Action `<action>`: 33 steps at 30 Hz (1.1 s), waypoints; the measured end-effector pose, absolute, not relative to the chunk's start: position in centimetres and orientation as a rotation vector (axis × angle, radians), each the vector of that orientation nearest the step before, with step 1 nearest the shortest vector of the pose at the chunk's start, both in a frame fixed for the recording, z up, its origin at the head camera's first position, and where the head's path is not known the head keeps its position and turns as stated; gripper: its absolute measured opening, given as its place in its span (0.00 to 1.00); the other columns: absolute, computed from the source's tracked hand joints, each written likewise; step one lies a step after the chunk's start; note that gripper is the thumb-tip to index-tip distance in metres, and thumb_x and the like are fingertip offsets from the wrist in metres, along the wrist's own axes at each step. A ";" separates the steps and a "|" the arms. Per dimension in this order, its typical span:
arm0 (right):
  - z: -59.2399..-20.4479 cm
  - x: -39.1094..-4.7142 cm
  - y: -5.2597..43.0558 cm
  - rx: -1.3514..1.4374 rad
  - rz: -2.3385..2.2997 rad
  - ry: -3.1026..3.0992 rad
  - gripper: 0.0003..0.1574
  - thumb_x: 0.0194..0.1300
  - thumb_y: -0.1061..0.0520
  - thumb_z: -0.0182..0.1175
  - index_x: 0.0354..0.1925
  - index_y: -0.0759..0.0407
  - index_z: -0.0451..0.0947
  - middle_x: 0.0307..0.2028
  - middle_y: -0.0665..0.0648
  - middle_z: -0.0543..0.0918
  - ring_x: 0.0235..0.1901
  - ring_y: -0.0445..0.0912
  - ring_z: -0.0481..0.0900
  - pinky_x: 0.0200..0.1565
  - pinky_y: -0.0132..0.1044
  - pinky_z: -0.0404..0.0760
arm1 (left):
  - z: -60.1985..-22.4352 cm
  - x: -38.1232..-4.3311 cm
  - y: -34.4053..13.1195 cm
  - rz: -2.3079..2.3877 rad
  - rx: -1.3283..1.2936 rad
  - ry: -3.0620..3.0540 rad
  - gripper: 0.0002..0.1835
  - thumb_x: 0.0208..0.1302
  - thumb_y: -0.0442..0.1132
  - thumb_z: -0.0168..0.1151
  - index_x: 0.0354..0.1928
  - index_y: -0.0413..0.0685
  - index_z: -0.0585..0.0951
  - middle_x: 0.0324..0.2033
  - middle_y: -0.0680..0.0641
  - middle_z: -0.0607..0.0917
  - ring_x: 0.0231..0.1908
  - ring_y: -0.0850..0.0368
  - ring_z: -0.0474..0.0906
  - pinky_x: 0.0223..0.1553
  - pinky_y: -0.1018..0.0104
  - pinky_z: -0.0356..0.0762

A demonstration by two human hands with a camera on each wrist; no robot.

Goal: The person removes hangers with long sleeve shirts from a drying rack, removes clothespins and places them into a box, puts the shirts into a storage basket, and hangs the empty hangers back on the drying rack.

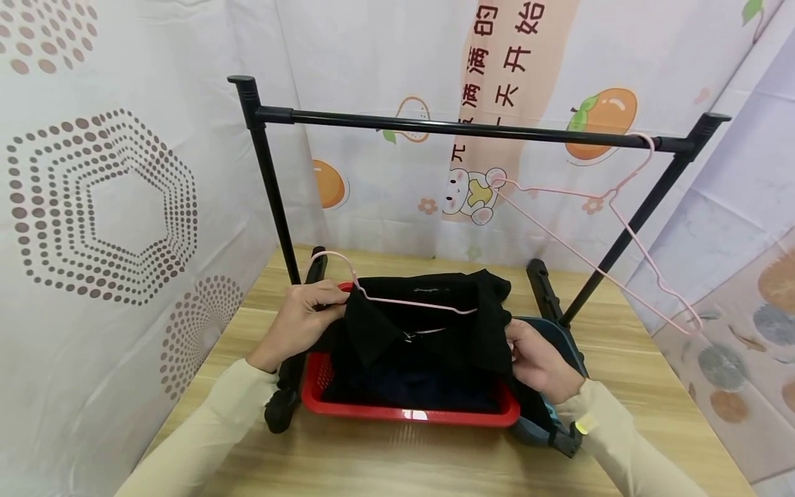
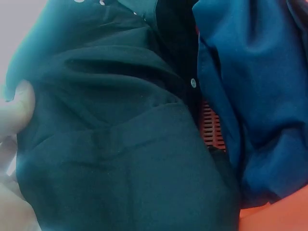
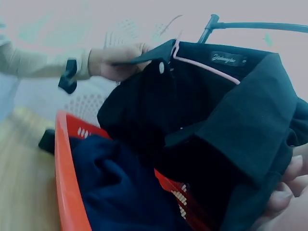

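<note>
A black collared shirt (image 1: 435, 345) is held up by both hands above a red basket (image 1: 410, 415). My left hand (image 1: 304, 321) pinches its left side by the collar, thumb on the cloth in the left wrist view. On the other side my right hand (image 1: 539, 360) grips the shirt's edge, fingers partly behind the fabric. Inside the neck opening sits a pink hanger (image 1: 416, 302); its hook rises free beside my left hand. A label (image 3: 227, 59) shows inside the collar in the right wrist view. Dark blue cloth (image 2: 260, 86) lies in the basket under the shirt.
A black clothes rack (image 1: 459, 128) stands behind the basket on the wooden table (image 1: 385, 462). From its bar's right end hangs another pink hanger (image 1: 615, 193). A dark blue container (image 1: 553, 331) sits right of the basket, partly hidden. Printed curtains enclose the back and sides.
</note>
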State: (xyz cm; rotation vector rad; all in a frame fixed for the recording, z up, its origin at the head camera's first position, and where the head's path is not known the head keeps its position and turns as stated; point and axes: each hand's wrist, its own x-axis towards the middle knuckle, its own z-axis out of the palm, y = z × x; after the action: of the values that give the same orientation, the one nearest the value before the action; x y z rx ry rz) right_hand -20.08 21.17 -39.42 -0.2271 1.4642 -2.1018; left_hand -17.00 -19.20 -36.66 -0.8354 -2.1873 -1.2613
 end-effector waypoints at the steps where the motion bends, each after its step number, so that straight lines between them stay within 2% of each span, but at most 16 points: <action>1: -39.4 -20.2 21.2 -0.216 -2.075 1.554 0.25 0.75 0.70 0.39 0.22 0.50 0.58 0.19 0.46 0.60 0.20 0.40 0.60 0.30 0.33 0.54 | -36.7 -17.0 -19.2 -1.256 -0.827 -2.194 0.16 0.58 0.20 0.71 0.42 0.46 0.92 0.33 0.55 0.89 0.31 0.60 0.81 0.32 0.72 0.76; 3: -39.3 -20.4 21.3 -0.192 -2.003 1.785 0.21 0.75 0.68 0.45 0.27 0.50 0.71 0.24 0.46 0.70 0.23 0.41 0.65 0.31 0.32 0.62 | -37.0 -17.1 -19.1 -1.239 -0.810 -2.212 0.15 0.57 0.20 0.72 0.42 0.45 0.92 0.34 0.55 0.89 0.32 0.60 0.83 0.34 0.72 0.78; 6: -39.0 -20.4 21.7 -0.196 -1.875 2.155 0.08 0.78 0.59 0.55 0.47 0.55 0.81 0.38 0.52 0.78 0.28 0.45 0.70 0.33 0.33 0.70 | -37.4 -17.2 -19.0 -1.223 -0.792 -2.251 0.14 0.57 0.21 0.72 0.42 0.44 0.92 0.34 0.55 0.89 0.35 0.60 0.84 0.36 0.70 0.80; 8: -38.6 -20.2 22.0 -0.222 -1.798 2.359 0.15 0.78 0.51 0.59 0.56 0.55 0.81 0.46 0.57 0.78 0.28 0.46 0.71 0.31 0.35 0.73 | -37.6 -17.2 -19.0 -1.218 -0.787 -2.268 0.14 0.57 0.22 0.73 0.42 0.43 0.92 0.34 0.54 0.89 0.36 0.60 0.85 0.37 0.68 0.81; 10: -38.2 -19.8 22.3 -0.335 -1.709 2.528 0.20 0.78 0.45 0.59 0.58 0.55 0.80 0.46 0.59 0.78 0.28 0.45 0.72 0.31 0.35 0.74 | -37.7 -17.2 -19.0 -1.217 -0.786 -2.281 0.13 0.57 0.22 0.73 0.43 0.43 0.92 0.35 0.54 0.89 0.36 0.60 0.85 0.38 0.67 0.82; 12: -37.5 -19.2 22.2 -0.557 -1.584 2.703 0.18 0.77 0.48 0.60 0.57 0.54 0.81 0.39 0.58 0.78 0.25 0.44 0.70 0.28 0.35 0.72 | -37.7 -17.2 -19.1 -1.208 -0.786 -2.278 0.13 0.57 0.22 0.73 0.42 0.42 0.92 0.35 0.53 0.90 0.36 0.59 0.85 0.37 0.67 0.82; 15: -37.4 -19.0 22.1 -0.918 -1.390 2.937 0.10 0.72 0.58 0.66 0.51 0.50 0.86 0.29 0.49 0.77 0.23 0.40 0.69 0.27 0.32 0.69 | -37.5 -17.3 -19.2 -1.209 -0.781 -2.282 0.13 0.57 0.22 0.73 0.43 0.42 0.92 0.36 0.52 0.90 0.36 0.59 0.85 0.36 0.67 0.82; 18: -38.0 -19.3 22.1 -1.107 -1.275 3.095 0.13 0.64 0.65 0.71 0.42 0.48 0.88 0.27 0.42 0.78 0.21 0.38 0.65 0.24 0.30 0.65 | -37.3 -17.3 -19.2 -1.220 -0.799 -2.287 0.13 0.57 0.22 0.73 0.43 0.41 0.91 0.36 0.51 0.90 0.35 0.59 0.85 0.35 0.67 0.82; 21: -38.3 -19.4 22.1 -1.144 -1.249 3.146 0.15 0.62 0.68 0.71 0.38 0.48 0.87 0.31 0.42 0.84 0.23 0.37 0.71 0.27 0.27 0.68 | -37.3 -17.3 -19.2 -1.245 -0.831 -2.295 0.13 0.57 0.22 0.73 0.44 0.41 0.91 0.35 0.52 0.89 0.34 0.60 0.84 0.34 0.67 0.81; 24: -38.5 -19.3 22.1 -1.164 -1.223 3.177 0.15 0.64 0.70 0.69 0.36 0.48 0.84 0.32 0.43 0.85 0.27 0.38 0.78 0.32 0.25 0.74 | -37.3 -17.3 -19.4 -1.269 -0.845 -2.311 0.13 0.58 0.22 0.72 0.44 0.41 0.91 0.34 0.53 0.89 0.34 0.61 0.83 0.34 0.67 0.81; 27: -38.7 -19.3 22.2 -1.149 -1.222 3.186 0.12 0.66 0.69 0.67 0.37 0.50 0.81 0.27 0.44 0.82 0.25 0.37 0.78 0.31 0.24 0.74 | -37.3 -17.4 -19.6 -1.289 -0.831 -2.321 0.13 0.59 0.22 0.71 0.44 0.40 0.91 0.34 0.53 0.89 0.34 0.61 0.83 0.36 0.68 0.81; 31: -38.9 -19.3 22.1 -1.052 -1.273 3.172 0.08 0.71 0.66 0.63 0.40 0.53 0.79 0.20 0.44 0.76 0.18 0.37 0.74 0.26 0.28 0.72 | -37.2 -17.3 -19.8 -1.313 -0.836 -2.320 0.13 0.59 0.21 0.71 0.45 0.39 0.91 0.35 0.51 0.89 0.35 0.59 0.84 0.37 0.67 0.82; 33: -38.9 -19.3 22.0 -0.988 -1.300 3.158 0.06 0.74 0.64 0.60 0.42 0.52 0.78 0.19 0.44 0.76 0.17 0.37 0.75 0.24 0.30 0.72 | -37.2 -17.2 -19.9 -1.314 -0.846 -2.317 0.13 0.59 0.21 0.71 0.45 0.39 0.91 0.35 0.51 0.90 0.35 0.59 0.84 0.36 0.67 0.82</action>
State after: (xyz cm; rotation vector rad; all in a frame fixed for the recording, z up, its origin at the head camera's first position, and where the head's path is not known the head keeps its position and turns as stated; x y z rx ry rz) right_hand -19.32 22.03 -38.94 -0.9882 3.1578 -1.2998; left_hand -17.25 -19.88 -37.17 -0.8459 -2.3167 -1.3144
